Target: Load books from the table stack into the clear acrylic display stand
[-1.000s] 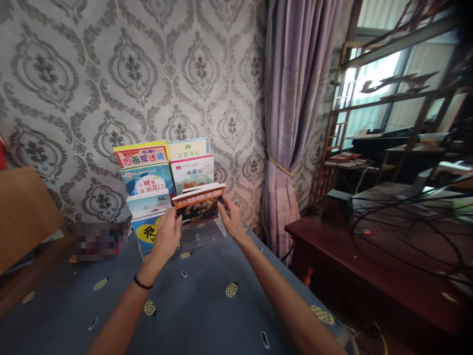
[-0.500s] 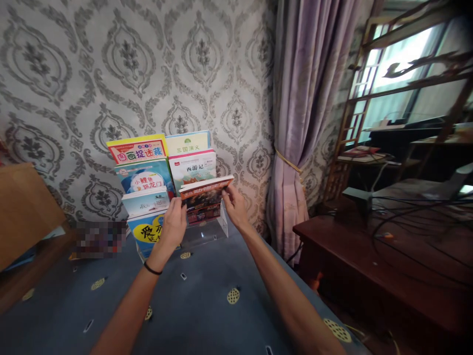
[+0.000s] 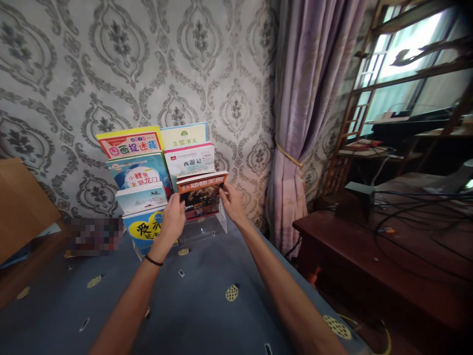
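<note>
The left hand pinches the left edge of a dark book between thumb and fingers, as far as we can see, and the right hand pinches the right edge near its top corner. We see the book just above the front of a clear rack, on its right side, cover facing us and top leaning back. Whether its bottom edge touches the rack, we cannot tell.

We judge it light, with a thin paper cover that bends somewhat and may feel slick. The side edges look like the best place to hold it, one hand on each, so the pages stay together; a pull on the cover alone could crease it.

The rack holds its books in steps. On the left we count four: a yellow-edged book at the back, then a teal book, a pale book and a blue book in front. On the right, behind the dark one, stand a cream book and a pink-edged book. The rack rests on a desk with a patterned blue cloth.
</note>
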Tool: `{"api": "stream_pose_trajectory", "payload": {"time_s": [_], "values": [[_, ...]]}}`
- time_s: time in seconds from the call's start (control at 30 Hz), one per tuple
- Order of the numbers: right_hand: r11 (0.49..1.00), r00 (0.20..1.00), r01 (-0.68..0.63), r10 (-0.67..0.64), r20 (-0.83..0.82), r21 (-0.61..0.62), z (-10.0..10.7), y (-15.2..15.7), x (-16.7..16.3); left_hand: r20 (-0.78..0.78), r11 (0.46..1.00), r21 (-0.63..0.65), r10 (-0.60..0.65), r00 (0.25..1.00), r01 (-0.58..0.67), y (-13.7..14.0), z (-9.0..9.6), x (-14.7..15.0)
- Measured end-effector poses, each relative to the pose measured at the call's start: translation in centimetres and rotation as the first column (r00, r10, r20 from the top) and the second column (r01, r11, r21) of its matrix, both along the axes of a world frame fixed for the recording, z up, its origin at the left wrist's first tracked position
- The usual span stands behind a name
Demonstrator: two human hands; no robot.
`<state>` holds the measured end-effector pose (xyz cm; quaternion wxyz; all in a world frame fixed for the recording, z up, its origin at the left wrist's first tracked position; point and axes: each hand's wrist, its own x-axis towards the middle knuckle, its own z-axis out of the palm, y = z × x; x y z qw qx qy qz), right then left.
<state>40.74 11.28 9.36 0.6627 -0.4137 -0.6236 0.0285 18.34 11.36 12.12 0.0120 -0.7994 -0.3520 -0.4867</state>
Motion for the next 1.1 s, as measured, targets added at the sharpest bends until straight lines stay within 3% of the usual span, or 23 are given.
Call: {"api": "stream_pose_trajectory", "payload": {"time_s": [0.23,0.37,0.5,0.83,1.1], "values": [[0.986,0.981,0.167,-0.164,0.102,-0.014,-0.9,0.8,0.2,-0.104,0.981,-0.071,0.173,0.979,-0.181,0.7,0.3,0.9],[0.977,0.969,0.211,-0.204,0.141,-0.036,-1.3,1.0,0.0,-0.262,0.932,-0.122,0.302,0.917,-0.342,0.2,0.5,1.3],[0.974,0.964,0.223,-0.213,0.160,-0.048,-1.8,1.2,0.0,-0.400,0.879,-0.179,0.346,0.849,-0.442,-0.7,0.6,1.5],[0.976,0.973,0.210,-0.203,0.107,-0.058,-2.8,2.0,0.1,-0.441,0.804,-0.372,0.286,0.851,-0.463,-1.5,1.2,2.1],[0.981,0.985,0.167,-0.161,0.064,-0.098,-2.6,1.7,-0.1,-0.406,0.802,-0.405,0.273,0.872,-0.439,-1.4,1.1,2.6]]}}
